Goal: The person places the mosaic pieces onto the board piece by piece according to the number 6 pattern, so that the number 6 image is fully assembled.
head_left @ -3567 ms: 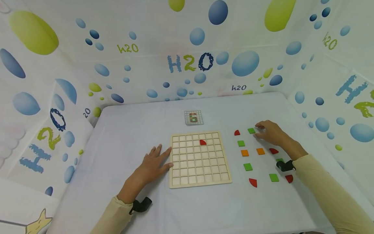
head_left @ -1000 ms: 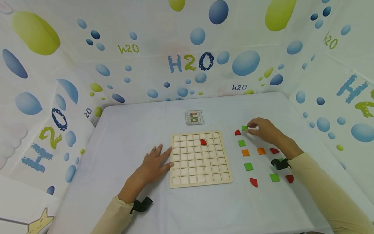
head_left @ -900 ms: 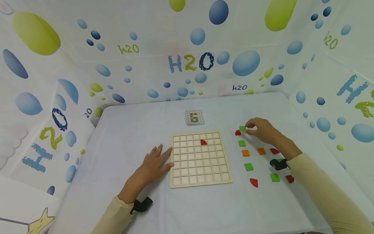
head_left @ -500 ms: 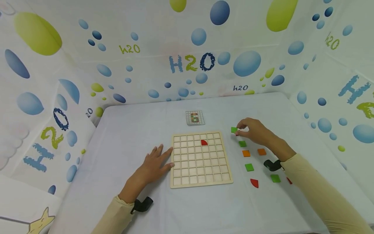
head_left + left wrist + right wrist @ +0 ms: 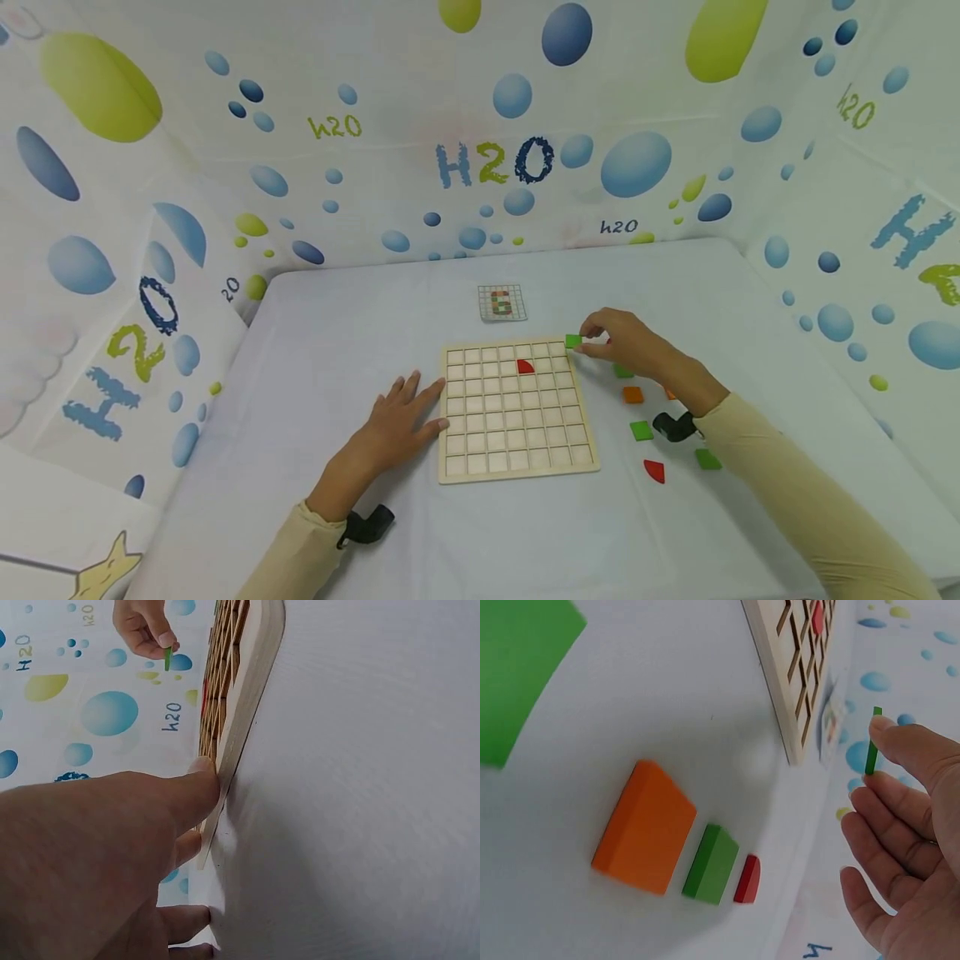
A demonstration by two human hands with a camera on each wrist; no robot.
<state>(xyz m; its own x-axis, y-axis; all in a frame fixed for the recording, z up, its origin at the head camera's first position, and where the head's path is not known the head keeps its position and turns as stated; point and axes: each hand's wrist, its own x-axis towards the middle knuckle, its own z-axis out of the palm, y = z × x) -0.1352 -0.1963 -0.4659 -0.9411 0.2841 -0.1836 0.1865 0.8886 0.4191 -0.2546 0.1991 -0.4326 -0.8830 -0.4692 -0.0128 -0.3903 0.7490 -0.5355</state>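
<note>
Between thumb and forefinger my right hand point(image 5: 624, 342) pinches a green square tile point(image 5: 573, 342). In the head view that tile shows over the far right corner of the wooden grid board point(image 5: 444, 467); the right wrist view point(image 5: 872, 742) has it raised off the table. My left hand point(image 5: 395, 421) rests at the board's left edge, fingers spread, thumb and forefinger touching the rim. One red quarter-circle tile point(image 5: 525, 367) sits in a cell of the board's second row. Close up in the left wrist view, the left thumb point(image 5: 191, 796) lies against the board's side.
Right of the board lie loose tiles: an orange square point(image 5: 633, 395), green squares point(image 5: 641, 431) and a red quarter-circle point(image 5: 654, 472). The right hand and forearm cover others. Behind the board lies a small printed grid card point(image 5: 502, 303). Patterned sheeting point(image 5: 390, 200) rises around the white table.
My right hand has picked up the green square tile from the table and carried it left to the board's far right corner. The left hand stays at the board's edge.
</note>
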